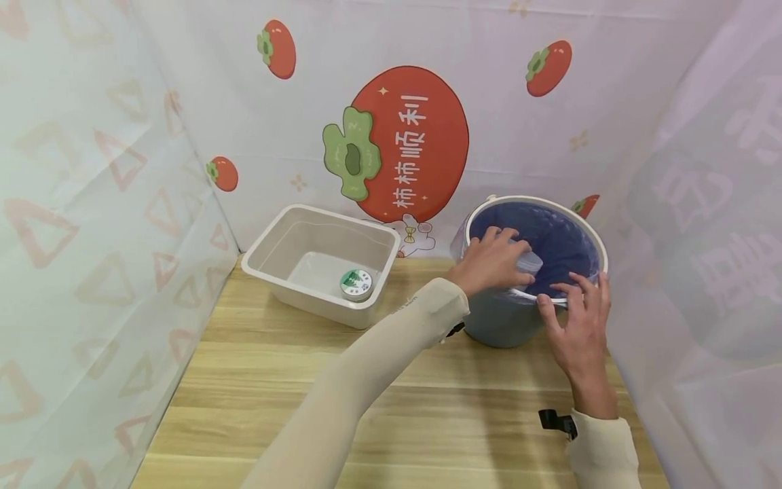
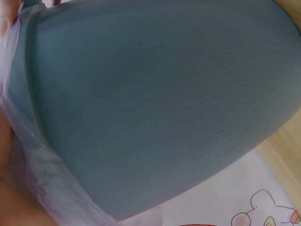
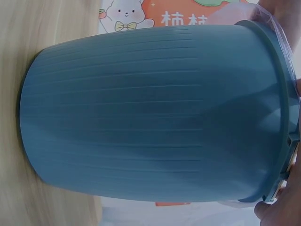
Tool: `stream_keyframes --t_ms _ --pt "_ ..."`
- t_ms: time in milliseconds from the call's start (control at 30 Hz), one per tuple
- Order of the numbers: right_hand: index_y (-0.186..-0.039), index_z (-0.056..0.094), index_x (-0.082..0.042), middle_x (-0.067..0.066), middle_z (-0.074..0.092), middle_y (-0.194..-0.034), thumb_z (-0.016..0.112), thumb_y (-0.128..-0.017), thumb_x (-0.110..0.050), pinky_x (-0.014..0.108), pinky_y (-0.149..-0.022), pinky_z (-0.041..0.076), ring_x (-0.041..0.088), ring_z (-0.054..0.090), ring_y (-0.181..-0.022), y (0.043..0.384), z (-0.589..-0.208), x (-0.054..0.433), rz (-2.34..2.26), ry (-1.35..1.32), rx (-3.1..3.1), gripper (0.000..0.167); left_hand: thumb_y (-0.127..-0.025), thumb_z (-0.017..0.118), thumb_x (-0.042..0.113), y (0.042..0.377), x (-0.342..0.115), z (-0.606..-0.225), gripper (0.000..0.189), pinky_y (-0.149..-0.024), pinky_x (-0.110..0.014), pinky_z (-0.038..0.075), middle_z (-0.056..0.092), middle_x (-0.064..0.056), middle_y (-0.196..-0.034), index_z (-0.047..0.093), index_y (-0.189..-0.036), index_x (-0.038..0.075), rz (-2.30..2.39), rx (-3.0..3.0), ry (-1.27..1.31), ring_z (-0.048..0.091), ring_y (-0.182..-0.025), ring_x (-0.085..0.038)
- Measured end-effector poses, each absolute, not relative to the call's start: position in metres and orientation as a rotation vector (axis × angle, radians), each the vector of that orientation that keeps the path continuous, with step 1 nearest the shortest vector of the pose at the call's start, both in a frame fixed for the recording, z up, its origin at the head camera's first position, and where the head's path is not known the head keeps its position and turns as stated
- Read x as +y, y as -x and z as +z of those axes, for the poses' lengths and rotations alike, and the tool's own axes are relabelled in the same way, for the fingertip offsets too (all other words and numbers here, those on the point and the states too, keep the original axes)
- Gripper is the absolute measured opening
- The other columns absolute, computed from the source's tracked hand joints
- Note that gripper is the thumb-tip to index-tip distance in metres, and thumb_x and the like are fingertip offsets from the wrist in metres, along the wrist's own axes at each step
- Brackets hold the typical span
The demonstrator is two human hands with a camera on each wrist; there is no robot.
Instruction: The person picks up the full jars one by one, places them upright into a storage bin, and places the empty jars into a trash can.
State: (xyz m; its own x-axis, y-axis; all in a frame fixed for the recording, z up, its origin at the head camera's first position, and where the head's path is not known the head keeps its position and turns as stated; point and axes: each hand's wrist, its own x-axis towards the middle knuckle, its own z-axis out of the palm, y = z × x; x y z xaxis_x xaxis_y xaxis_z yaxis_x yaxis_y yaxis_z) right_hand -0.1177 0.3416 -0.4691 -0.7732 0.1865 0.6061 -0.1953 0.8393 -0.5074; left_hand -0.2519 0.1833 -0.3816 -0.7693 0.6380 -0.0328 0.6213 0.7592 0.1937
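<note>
A blue-grey trash bin (image 1: 497,326) with a white rim stands at the back right, lined with a thin purplish bag (image 1: 562,238). My left hand (image 1: 491,261) is over the bin's mouth, its fingers and thumb around a translucent plastic container (image 1: 529,267), whose exact kind is partly hidden. My right hand (image 1: 580,326) holds the bin's near right rim, fingertips over the edge. The bin's side (image 2: 155,103) fills much of the left wrist view, and only part of the left hand shows there. In the right wrist view, right-hand fingers (image 3: 284,207) are at the rim.
A beige plastic basin (image 1: 320,309) stands left of the bin on the wooden table (image 1: 275,387). Inside it lies a round tin (image 1: 356,284) with a green and white lid. Printed cloth walls (image 1: 244,102) enclose the table at the back and both sides.
</note>
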Motion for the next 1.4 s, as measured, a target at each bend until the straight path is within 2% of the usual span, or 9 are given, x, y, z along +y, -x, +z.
stream_keyframes --t_ms 300,567,867,1000,1167,1233,1400 --pt "-0.126 0.065 0.011 0.033 0.046 -0.155 0.054 -0.111 -0.055 0.071 -0.133 0.009 0.051 0.011 -0.166 0.118 -0.466 0.339 0.734 -0.001 -2.355 0.068 -0.109 0.059 0.056 0.253 0.181 -0.385 0.048 -0.122 -0.045 0.044 0.041 0.01 -0.172 0.056 -0.156 0.043 0.32 2.892 -1.022 0.036 -0.159 -0.021" --pt "-0.126 0.065 0.011 0.034 0.047 -0.154 0.054 -0.111 -0.055 0.07 -0.134 0.008 0.053 0.012 -0.166 0.117 -0.466 0.337 0.727 0.003 -2.363 0.069 -0.112 0.056 0.049 0.251 0.175 -0.389 0.043 -0.12 -0.04 0.044 0.047 0.011 -0.167 0.058 -0.154 0.041 0.367 2.939 -1.131 0.04 -0.156 -0.019" --pt "-0.127 0.067 0.008 0.035 0.048 -0.154 0.058 -0.108 -0.049 0.069 -0.134 0.009 0.055 0.014 -0.165 0.123 -0.457 0.333 0.717 -0.02 -2.392 0.061 -0.112 0.057 0.045 0.249 0.163 -0.388 0.04 -0.118 -0.038 0.046 0.054 0.011 -0.162 0.062 -0.151 0.039 0.435 3.006 -1.208 0.046 -0.152 -0.017" --pt "-0.127 0.067 0.008 0.036 0.05 -0.152 0.06 -0.107 -0.046 0.069 -0.134 0.011 0.058 0.02 -0.162 0.123 -0.454 0.333 0.705 -0.026 -2.374 0.059 -0.112 0.057 0.044 0.248 0.157 -0.388 0.038 -0.117 -0.039 0.046 0.056 0.011 -0.16 0.064 -0.149 0.038 0.467 3.032 -1.225 0.046 -0.152 -0.016" --pt "-0.127 0.067 0.008 0.036 0.053 -0.151 0.061 -0.106 -0.044 0.075 -0.132 0.006 0.061 0.028 -0.158 0.124 -0.446 0.332 0.686 -0.047 -2.348 0.057 -0.111 0.059 0.042 0.248 0.144 -0.388 0.037 -0.118 -0.041 0.047 0.06 0.01 -0.156 0.067 -0.146 0.036 0.498 3.095 -1.268 0.049 -0.149 -0.017" --pt "-0.128 0.067 0.007 0.035 0.054 -0.15 0.06 -0.107 -0.047 0.076 -0.131 0.004 0.062 0.031 -0.157 0.125 -0.443 0.33 0.671 -0.053 -2.353 0.058 -0.111 0.059 0.042 0.248 0.137 -0.388 0.037 -0.118 -0.042 0.047 0.059 0.009 -0.157 0.066 -0.147 0.036 0.497 3.111 -1.277 0.05 -0.148 -0.017" --pt "-0.128 0.068 0.005 0.033 0.057 -0.149 0.059 -0.106 -0.056 0.08 -0.129 0.009 0.059 0.036 -0.155 0.129 -0.432 0.321 0.619 -0.073 -2.382 0.065 -0.112 0.057 0.042 0.247 0.12 -0.386 0.042 -0.117 -0.043 0.047 0.052 0.004 -0.165 0.062 -0.152 0.035 0.48 3.126 -1.243 0.046 -0.152 -0.021"
